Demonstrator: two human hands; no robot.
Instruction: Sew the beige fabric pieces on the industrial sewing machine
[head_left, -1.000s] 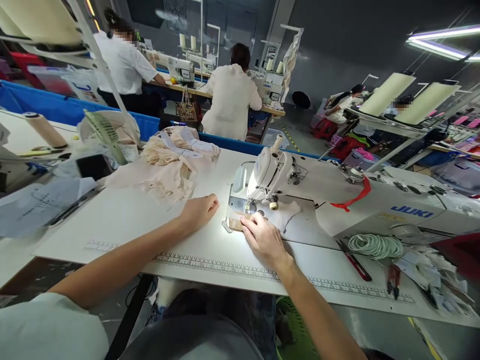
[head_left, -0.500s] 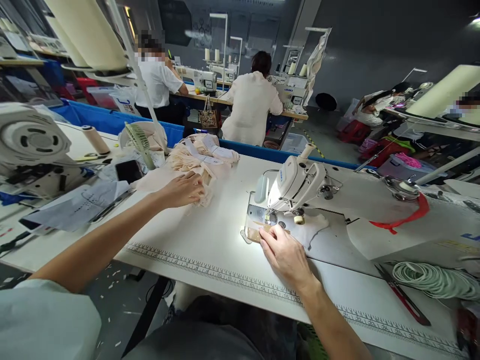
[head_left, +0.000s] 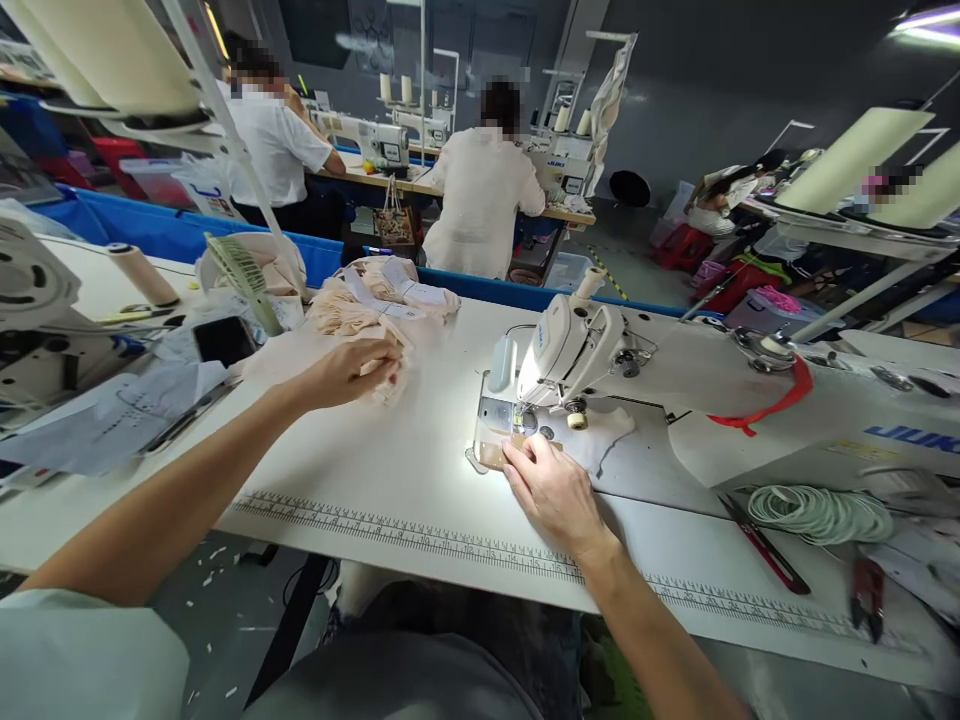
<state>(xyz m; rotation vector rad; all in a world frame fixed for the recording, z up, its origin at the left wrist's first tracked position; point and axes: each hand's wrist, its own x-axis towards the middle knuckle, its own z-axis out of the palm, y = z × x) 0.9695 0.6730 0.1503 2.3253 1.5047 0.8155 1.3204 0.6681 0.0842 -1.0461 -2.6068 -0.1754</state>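
Observation:
My left hand reaches out over the table, its thumb and fingers drawn together at the edge of a thin pale fabric piece. Just behind it lies a heap of cream fabric pieces with white paper slips on top. My right hand rests on the bed of the white sewing machine, below the lit needle area. Its thumb and forefinger are closed at the edge of a flat tan piece; the hand covers the rest of that piece.
A coil of pale green cord, red-handled tweezers and dark red snips lie at right. Left are a phone, a green fan, papers and a thread cone. Co-workers sit beyond the blue trough.
The view has turned a little to the right. My left hand has shifted slightly right relative to the fabric heap, its fingers now drawn closer together. My right hand stays at the tan piece.

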